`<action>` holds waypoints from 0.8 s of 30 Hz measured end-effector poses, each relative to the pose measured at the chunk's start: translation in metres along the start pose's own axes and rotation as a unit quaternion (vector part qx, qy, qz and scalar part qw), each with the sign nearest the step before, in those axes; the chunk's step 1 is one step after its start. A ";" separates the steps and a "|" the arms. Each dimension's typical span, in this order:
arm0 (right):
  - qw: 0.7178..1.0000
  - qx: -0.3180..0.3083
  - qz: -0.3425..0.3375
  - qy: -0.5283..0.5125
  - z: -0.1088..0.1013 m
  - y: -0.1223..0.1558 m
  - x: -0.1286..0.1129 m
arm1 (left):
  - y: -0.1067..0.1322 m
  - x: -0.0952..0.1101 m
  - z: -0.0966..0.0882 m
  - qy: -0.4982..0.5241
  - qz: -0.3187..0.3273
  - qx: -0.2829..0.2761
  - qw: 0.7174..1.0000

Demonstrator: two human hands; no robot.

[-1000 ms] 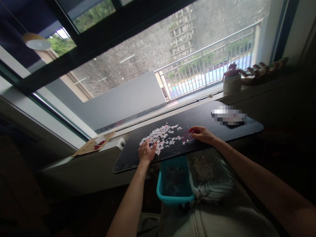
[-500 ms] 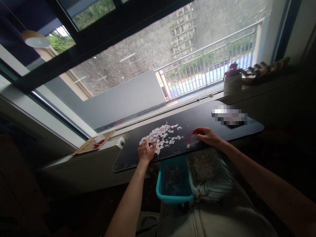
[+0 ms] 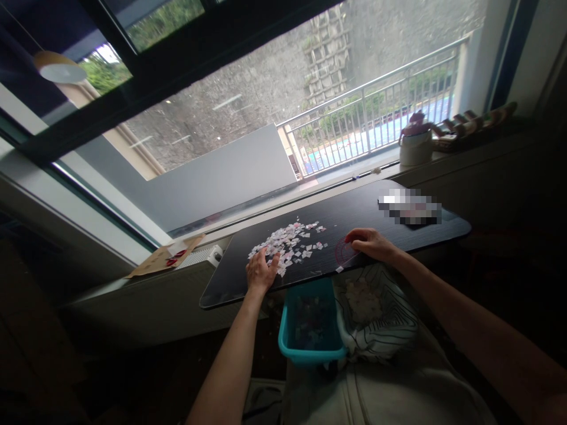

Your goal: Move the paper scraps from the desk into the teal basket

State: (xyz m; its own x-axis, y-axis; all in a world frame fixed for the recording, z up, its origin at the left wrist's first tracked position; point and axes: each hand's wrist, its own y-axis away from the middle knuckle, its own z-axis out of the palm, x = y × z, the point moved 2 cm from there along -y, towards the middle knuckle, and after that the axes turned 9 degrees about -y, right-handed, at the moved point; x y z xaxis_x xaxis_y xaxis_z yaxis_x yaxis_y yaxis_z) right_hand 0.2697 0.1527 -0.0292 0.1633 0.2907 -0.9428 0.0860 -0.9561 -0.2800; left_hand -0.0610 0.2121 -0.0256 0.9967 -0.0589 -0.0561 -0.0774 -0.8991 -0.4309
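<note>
A heap of small white paper-like squares point(image 3: 286, 239), some with pink marks, lies on the dark tabletop point(image 3: 234, 277). My left hand point(image 3: 261, 270) rests at the heap's near left edge, fingers apart, with no object gripped. To the right, my right hand point(image 3: 370, 243) is closed in a pinch on a thin red ring-shaped thing point(image 3: 341, 254), whose curve shows against the table; its exact kind is unclear. One loose white square point(image 3: 339, 269) lies at the table's near edge, just below the ring.
Below the table edge sit a turquoise bin point(image 3: 312, 356) with small pieces inside and a striped cloth-lined container point(image 3: 394, 324) holding pale pieces. A blurred-out object point(image 3: 410, 206) lies at the table's right. On the windowsill stand a white pot point(image 3: 415, 147) and a brown paper bag point(image 3: 155, 260).
The red ring-shaped thing shows more of its curve beside my right hand. The loose square below it has shifted slightly down and right. My left hand stays at the heap.
</note>
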 end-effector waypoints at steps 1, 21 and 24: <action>1.000 -0.003 -0.003 0.000 0.000 0.000 0.000 | 0.000 0.000 0.000 0.000 0.000 0.000 1.000; 1.000 -0.004 -0.017 0.019 0.001 0.000 -0.001 | -0.017 0.020 0.013 -0.006 -0.020 -0.130 0.991; 1.000 -0.007 -0.015 0.020 0.001 0.000 0.000 | -0.024 0.040 0.017 0.004 0.013 -0.120 0.993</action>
State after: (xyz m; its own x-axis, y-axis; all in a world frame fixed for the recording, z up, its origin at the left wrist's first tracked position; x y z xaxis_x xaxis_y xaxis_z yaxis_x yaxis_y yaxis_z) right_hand 0.2690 0.1525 -0.0291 0.1989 0.3202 -0.9262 0.1042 -0.9467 -0.3049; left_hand -0.0200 0.2390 -0.0323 0.9947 -0.0856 -0.0564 -0.0954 -0.9748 -0.2015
